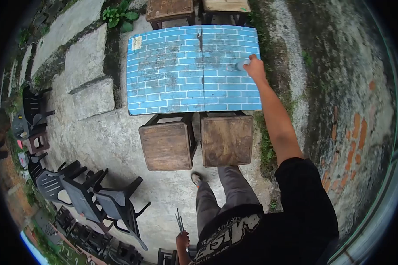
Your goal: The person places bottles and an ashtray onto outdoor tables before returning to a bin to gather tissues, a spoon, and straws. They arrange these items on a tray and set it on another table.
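My right hand (255, 70) reaches over the right part of the blue brick-patterned table (188, 95), its fingers closed round a small, pale, see-through cup (243, 65) near the table's right edge. Low in the view, beside my leg, my left hand (182, 240) is closed round several thin metal sticks (179, 221) that point upward. Dark smudges mark the tabletop, and a long crack runs across it near the middle. A small pale patch (137, 43) lies at its far left corner.
Two wooden stools (166, 145) (227, 140) stand at the near side, and two more (170, 9) (225, 5) at the far side. Dark plastic chairs (115, 201) crowd the lower left. A mossy wall (353, 101) rises on the right.
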